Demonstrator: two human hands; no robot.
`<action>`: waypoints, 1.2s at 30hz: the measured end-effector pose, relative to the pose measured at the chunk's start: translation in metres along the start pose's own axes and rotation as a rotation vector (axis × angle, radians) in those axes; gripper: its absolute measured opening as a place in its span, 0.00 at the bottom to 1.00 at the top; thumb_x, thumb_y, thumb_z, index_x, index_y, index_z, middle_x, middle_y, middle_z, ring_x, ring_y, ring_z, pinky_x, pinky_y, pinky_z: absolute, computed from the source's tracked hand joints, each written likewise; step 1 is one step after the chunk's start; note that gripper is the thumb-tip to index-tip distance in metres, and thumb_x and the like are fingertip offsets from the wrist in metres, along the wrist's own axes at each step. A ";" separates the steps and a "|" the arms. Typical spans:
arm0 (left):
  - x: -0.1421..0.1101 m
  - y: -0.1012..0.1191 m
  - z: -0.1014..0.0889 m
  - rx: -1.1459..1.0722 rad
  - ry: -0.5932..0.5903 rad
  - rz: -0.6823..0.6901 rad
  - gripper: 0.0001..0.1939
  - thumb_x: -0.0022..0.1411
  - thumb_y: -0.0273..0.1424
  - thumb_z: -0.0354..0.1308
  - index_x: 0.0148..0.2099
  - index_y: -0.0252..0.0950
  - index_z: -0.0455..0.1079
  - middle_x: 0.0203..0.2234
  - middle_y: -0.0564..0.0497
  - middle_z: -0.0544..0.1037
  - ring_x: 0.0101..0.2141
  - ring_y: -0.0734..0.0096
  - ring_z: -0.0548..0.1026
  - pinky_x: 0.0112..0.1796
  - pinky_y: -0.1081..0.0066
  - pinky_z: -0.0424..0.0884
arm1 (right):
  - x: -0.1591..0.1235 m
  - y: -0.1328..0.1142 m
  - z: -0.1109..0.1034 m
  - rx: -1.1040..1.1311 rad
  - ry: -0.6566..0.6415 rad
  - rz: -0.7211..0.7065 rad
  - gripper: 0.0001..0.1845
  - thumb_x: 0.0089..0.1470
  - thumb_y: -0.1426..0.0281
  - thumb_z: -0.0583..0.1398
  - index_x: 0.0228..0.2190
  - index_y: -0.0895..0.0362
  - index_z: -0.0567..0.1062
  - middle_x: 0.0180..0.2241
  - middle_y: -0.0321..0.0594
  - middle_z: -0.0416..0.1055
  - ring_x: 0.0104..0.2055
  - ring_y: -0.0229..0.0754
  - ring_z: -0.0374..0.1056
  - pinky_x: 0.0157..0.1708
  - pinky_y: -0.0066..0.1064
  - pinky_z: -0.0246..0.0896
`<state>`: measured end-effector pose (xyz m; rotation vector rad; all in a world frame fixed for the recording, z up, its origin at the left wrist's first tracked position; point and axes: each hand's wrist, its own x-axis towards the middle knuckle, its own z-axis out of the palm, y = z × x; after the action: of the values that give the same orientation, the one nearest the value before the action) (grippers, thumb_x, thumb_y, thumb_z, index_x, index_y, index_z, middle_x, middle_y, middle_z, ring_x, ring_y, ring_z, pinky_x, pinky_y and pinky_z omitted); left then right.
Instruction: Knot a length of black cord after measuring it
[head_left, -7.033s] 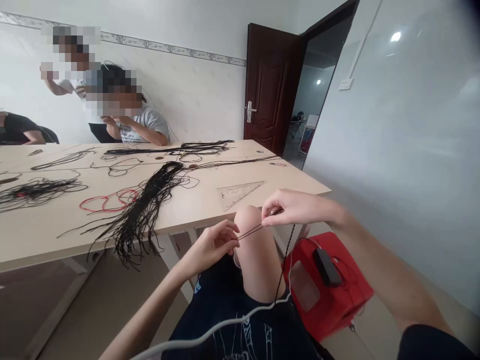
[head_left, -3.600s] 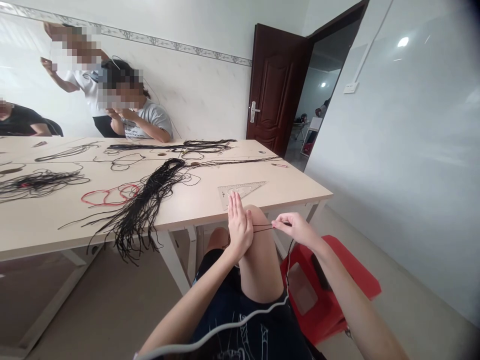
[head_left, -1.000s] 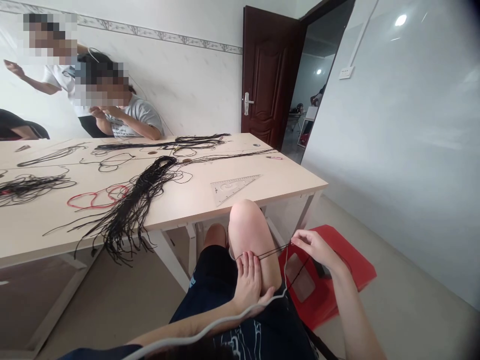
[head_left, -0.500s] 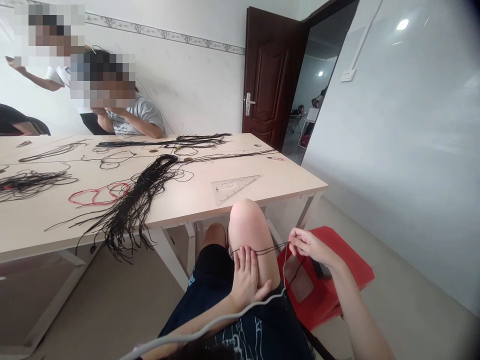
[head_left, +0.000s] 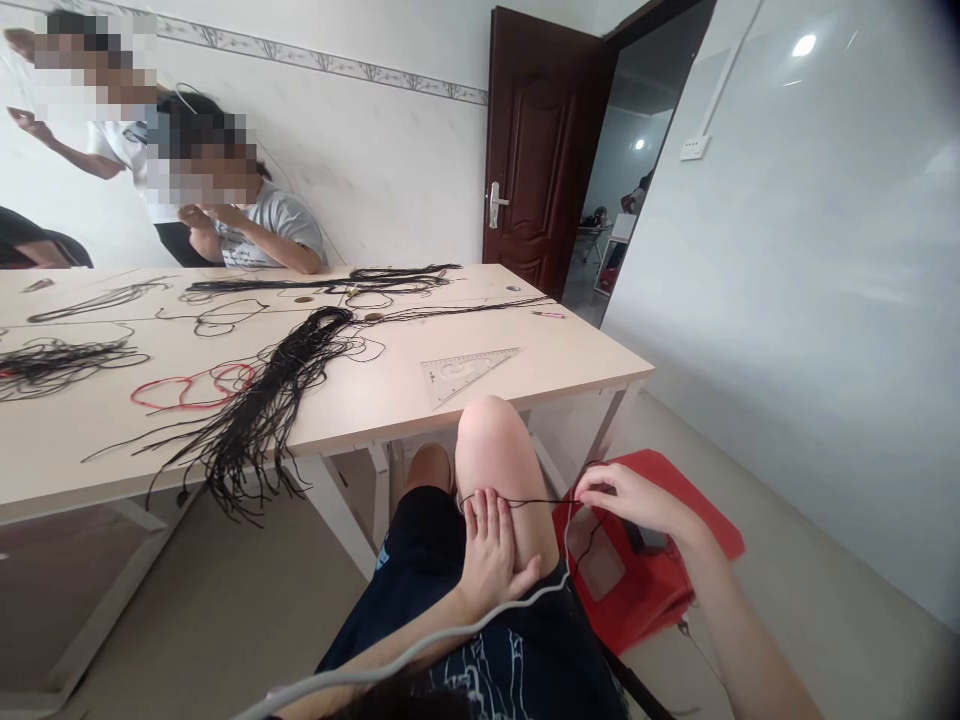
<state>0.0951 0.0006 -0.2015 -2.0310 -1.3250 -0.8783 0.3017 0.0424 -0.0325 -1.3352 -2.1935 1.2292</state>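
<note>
A thin black cord [head_left: 541, 501] runs across my bare thigh just behind the knee. My left hand [head_left: 489, 555] lies flat on the thigh with its fingers stretched out, and they press over the cord. Off to the right, my right hand [head_left: 622, 494] pinches the cord between thumb and fingers, above a red stool [head_left: 697, 500]. From that hand a loose end of cord seems to hang down over the stool. A grey-white cable [head_left: 420, 648] passes over my left forearm and lap.
On the table [head_left: 390, 400] lie a thick bundle of black cords [head_left: 289, 385], a red cord loop [head_left: 176, 392], a clear set square [head_left: 465, 372] and a pink pen-like item [head_left: 551, 315]. Two co-workers sit or stand beyond it. A brown door [head_left: 544, 150] stands ajar.
My right hand has turned and dropped slightly, its fingers closing in more. The cord's two strands, apart before, now run nearly together. My left hand stays flat on the thigh.
</note>
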 end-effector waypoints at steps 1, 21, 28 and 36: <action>0.000 0.000 0.000 0.003 -0.001 -0.001 0.49 0.50 0.43 0.51 0.62 0.14 0.35 0.59 0.22 0.41 0.60 0.34 0.37 0.51 0.43 0.50 | 0.000 0.000 0.000 -0.003 -0.009 -0.001 0.10 0.51 0.64 0.55 0.23 0.56 0.70 0.28 0.38 0.69 0.32 0.41 0.63 0.35 0.33 0.56; 0.000 0.000 0.001 0.012 -0.010 -0.005 0.48 0.50 0.44 0.51 0.62 0.16 0.37 0.59 0.24 0.44 0.60 0.36 0.38 0.52 0.43 0.48 | -0.001 -0.004 0.002 -0.017 -0.065 0.016 0.07 0.53 0.65 0.52 0.28 0.54 0.67 0.26 0.35 0.67 0.26 0.37 0.61 0.29 0.31 0.57; 0.000 0.000 0.000 0.011 -0.005 0.002 0.49 0.50 0.44 0.51 0.61 0.14 0.36 0.59 0.22 0.41 0.60 0.34 0.36 0.52 0.43 0.48 | -0.003 -0.007 0.001 0.009 -0.043 0.027 0.10 0.55 0.65 0.50 0.34 0.55 0.68 0.21 0.34 0.65 0.28 0.38 0.63 0.32 0.31 0.57; 0.001 0.000 0.000 0.012 0.007 0.000 0.49 0.49 0.44 0.51 0.62 0.15 0.37 0.60 0.24 0.42 0.60 0.36 0.37 0.52 0.43 0.48 | -0.006 -0.003 0.000 -0.010 -0.018 0.014 0.14 0.56 0.61 0.49 0.31 0.55 0.70 0.26 0.37 0.64 0.32 0.40 0.63 0.35 0.32 0.58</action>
<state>0.0951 0.0010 -0.2003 -2.0165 -1.3232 -0.8745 0.3035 0.0371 -0.0293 -1.3504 -2.2087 1.2416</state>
